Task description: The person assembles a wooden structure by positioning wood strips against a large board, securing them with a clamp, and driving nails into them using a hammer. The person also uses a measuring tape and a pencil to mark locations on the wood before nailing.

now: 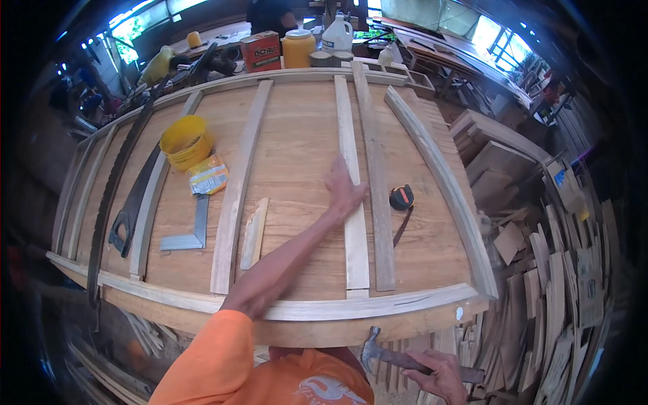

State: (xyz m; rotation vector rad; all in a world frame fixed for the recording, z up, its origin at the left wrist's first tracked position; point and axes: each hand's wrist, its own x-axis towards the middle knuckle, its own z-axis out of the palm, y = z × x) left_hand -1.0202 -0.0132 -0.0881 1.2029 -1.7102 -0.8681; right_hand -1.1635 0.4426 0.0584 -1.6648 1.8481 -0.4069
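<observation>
left arm stretched from 7 o'clock toward 1 | left hand lay near centre, back upward, slightly blurred | right hand sat at 5 o'clock, curled in a firm grip

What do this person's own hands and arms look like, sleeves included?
The left hand and right hand are ungloved. The left forearm is bare, with no watch showing, below an orange sleeve; no right sleeve shows.

We catch the left hand blurred, hiding a stretch of the pale slat; the right hand covers part of the hammer; the lower edge crops the orange shirt, and the top edge cuts off a dark-clothed person.
</observation>
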